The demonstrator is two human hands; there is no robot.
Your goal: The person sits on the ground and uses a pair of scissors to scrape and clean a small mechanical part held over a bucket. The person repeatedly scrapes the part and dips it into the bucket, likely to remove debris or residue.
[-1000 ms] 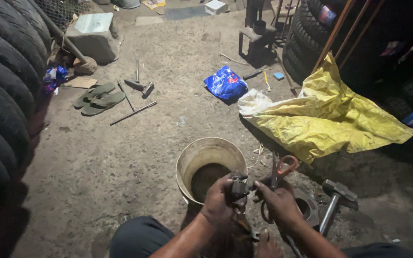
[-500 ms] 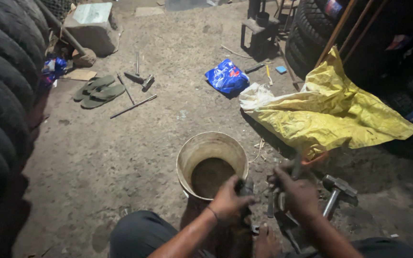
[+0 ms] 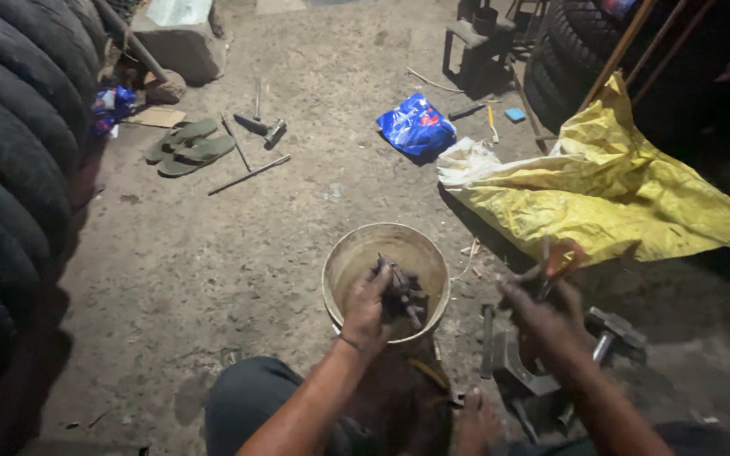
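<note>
My left hand [image 3: 367,306] is closed around a dark greasy metal part [image 3: 400,292] and holds it over the mouth of a round cream bucket [image 3: 346,257] that stands on the dirt floor in front of my knees. My right hand [image 3: 541,311] is off to the right of the bucket, gripping orange-handled pliers [image 3: 558,258] that stick up above the fingers. Just below that hand lies a grey metal fixture [image 3: 517,371], with a hammer [image 3: 612,333] beside it.
A row of black tyres [image 3: 6,143] lines the left side. A yellow plastic sheet [image 3: 627,190] lies at the right, a blue bag [image 3: 417,125] beyond the bucket. Green sandals [image 3: 192,145], metal rods and a small hammer [image 3: 259,127] lie at the upper left.
My left hand has moved left and forward with the dark part, from beside the right hand to over the bucket. My right hand has shifted right with the pliers.
</note>
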